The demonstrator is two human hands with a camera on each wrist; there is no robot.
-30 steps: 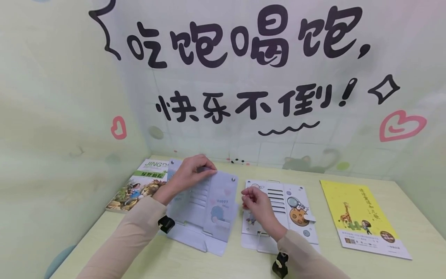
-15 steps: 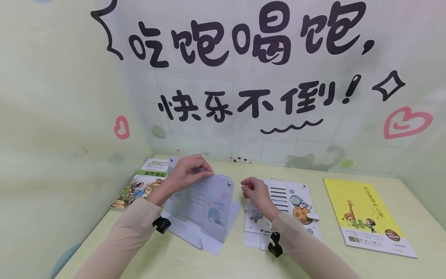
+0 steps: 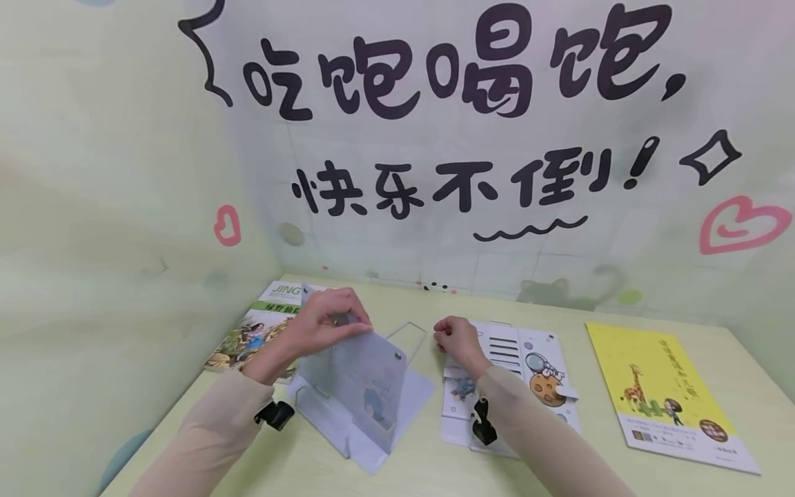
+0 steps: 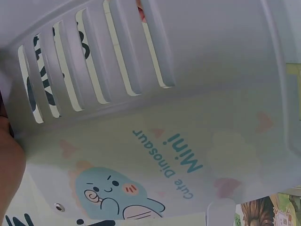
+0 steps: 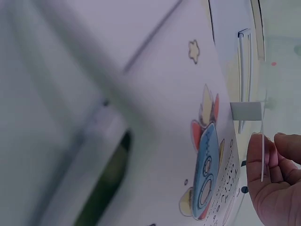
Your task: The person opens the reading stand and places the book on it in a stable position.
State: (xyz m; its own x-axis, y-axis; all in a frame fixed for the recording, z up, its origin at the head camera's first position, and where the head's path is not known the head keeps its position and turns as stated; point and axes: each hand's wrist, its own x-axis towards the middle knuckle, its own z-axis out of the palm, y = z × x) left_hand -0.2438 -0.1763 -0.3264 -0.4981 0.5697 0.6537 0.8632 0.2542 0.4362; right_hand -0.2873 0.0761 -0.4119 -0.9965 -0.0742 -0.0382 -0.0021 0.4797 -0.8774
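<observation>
Left hand [image 3: 329, 321], arched, pinches the top edge of the tilted, pale blue-grey, dinosaur-printed book stand [image 3: 373, 379] below it; right hand [image 3: 458, 342], released, fingers loosely curled, has the white, astronaut-printed book stand [image 3: 545, 388] beneath.

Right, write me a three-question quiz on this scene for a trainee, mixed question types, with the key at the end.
1. Short answer: which hand pinches the upper edge of the pale dinosaur stand?
2. True or false: in the head view, the yellow booklet lies to the right of the astronaut stand.
3. Multiple choice: how does the dinosaur stand's slotted panel sit in the head view?
A. Lying flat
B. Tilted up
C. Detached from the stand

Key:
1. The left hand.
2. True.
3. B.
</observation>
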